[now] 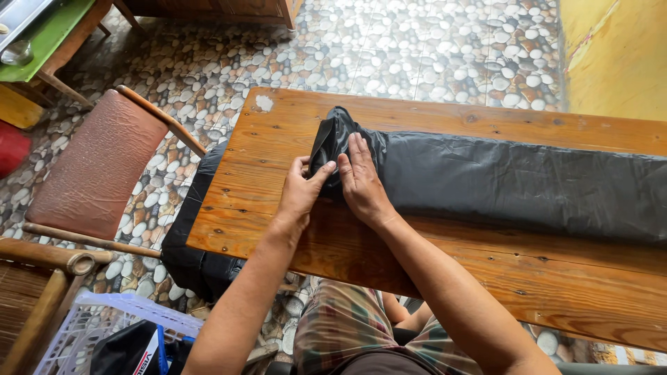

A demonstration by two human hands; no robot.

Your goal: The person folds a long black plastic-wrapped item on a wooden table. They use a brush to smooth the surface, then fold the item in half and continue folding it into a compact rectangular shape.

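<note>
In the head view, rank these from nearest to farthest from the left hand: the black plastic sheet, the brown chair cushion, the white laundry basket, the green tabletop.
From the left hand:
1. Black plastic sheet, touching it, its folded end at the fingertips.
2. Brown chair cushion, off the table's left end.
3. White laundry basket, on the floor, lower left.
4. Green tabletop, upper left corner.

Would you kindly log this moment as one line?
left hand: pinching black plastic bag end | right hand: flat on bag | wooden table
</note>
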